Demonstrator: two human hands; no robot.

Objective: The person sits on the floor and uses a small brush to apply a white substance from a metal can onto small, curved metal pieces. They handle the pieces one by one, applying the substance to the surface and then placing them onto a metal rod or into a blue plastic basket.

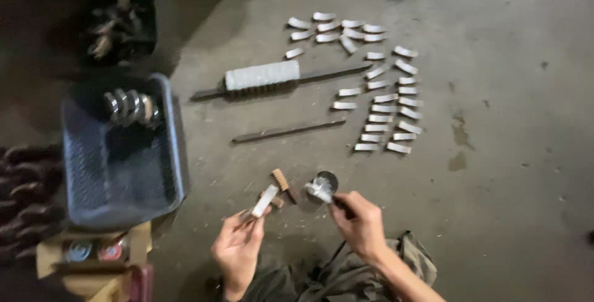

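The left hand (238, 249) is closed around one end of a small pale curved plate (265, 200), pinching it between thumb and fingers so that its free end tilts up and away over the concrete floor (507, 172). The right hand (359, 221) is closed on the handle of a brush (320, 189) whose whitish bristles point toward the plate; the bristles sit at the rim of a small dark round tin (328, 180) standing on the floor, and whether they touch it cannot be told. The plate and the brush are near each other but apart. Just beyond the plate lies a short tan ribbed piece (281, 181). Farther off, rows of similar pale plates (383, 101) lie laid out on the floor, most in a column at the right and a cluster at the top. Left of them a long dark bar (334, 72) carries a white wrapped roll (262, 75) with a toothed strip under it, and a second bare bar (288, 131) lies nearer the hands. At the left stands a blue-grey plastic tray (176, 147) with several metal rings (130, 107) at its far end. Below the tray is a cardboard box (93, 255) holding round cans. Olive cloth (346, 274) covers the person's lap between the forearms.
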